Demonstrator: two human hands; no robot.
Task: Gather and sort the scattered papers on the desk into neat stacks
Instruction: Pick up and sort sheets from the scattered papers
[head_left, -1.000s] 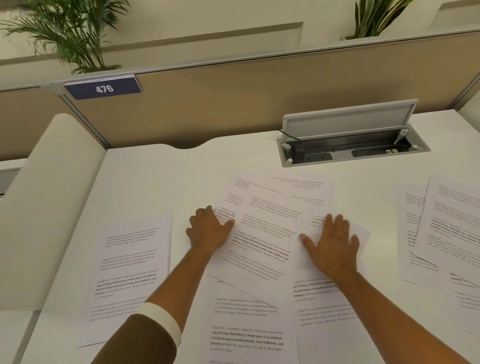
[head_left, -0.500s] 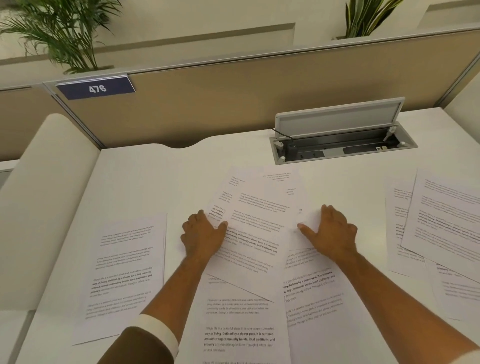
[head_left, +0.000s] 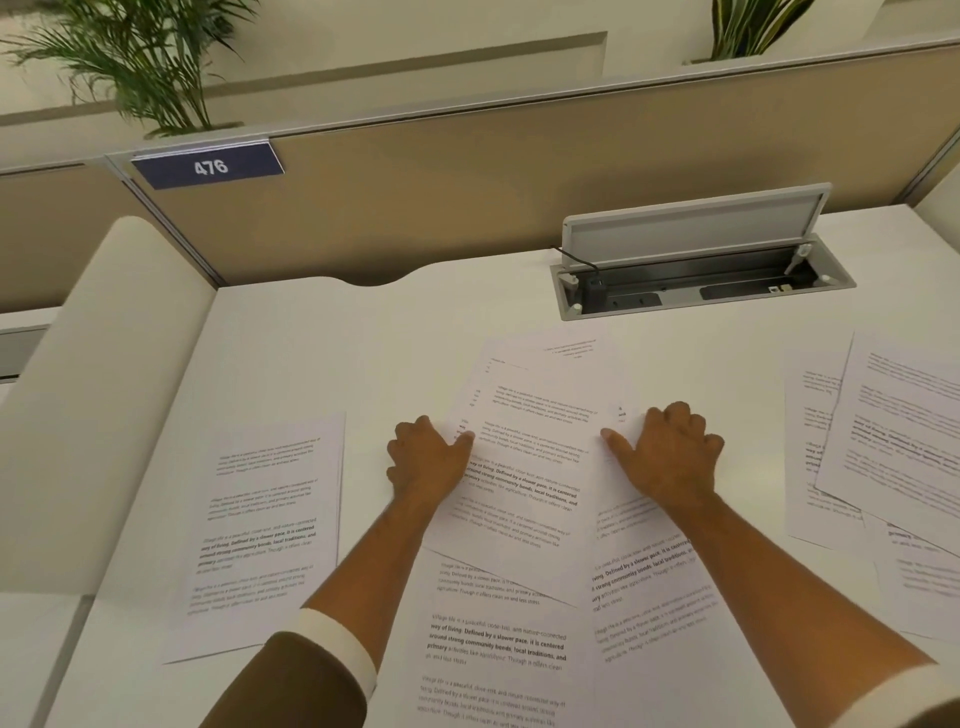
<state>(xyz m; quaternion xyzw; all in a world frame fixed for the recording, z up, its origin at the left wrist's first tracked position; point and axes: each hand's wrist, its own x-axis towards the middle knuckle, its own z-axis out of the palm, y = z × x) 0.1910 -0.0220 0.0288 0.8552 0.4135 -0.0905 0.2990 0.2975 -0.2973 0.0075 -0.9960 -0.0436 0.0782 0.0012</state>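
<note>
Papers (head_left: 524, 467): three groups on desk (head_left: 389, 338). Left hand (head_left: 426, 462), right hand (head_left: 670, 457): fingers curled, gripping middle group's edges.

"476" in white on the blue plate (head_left: 208, 166); "Defined by a slower pace" in bold on the sheets (head_left: 498, 644)

lighting: warm, soft, even across my desk (head_left: 363, 338). shadows: faint beneath my forearms, darker inside the open cable box (head_left: 691, 293). focus: print on the middle papers (head_left: 519, 467) legible; right-hand sheets (head_left: 893, 426) and palm plant (head_left: 145, 57) smeared. edges: partition (head_left: 467, 171) bows, wide-angle.
</note>
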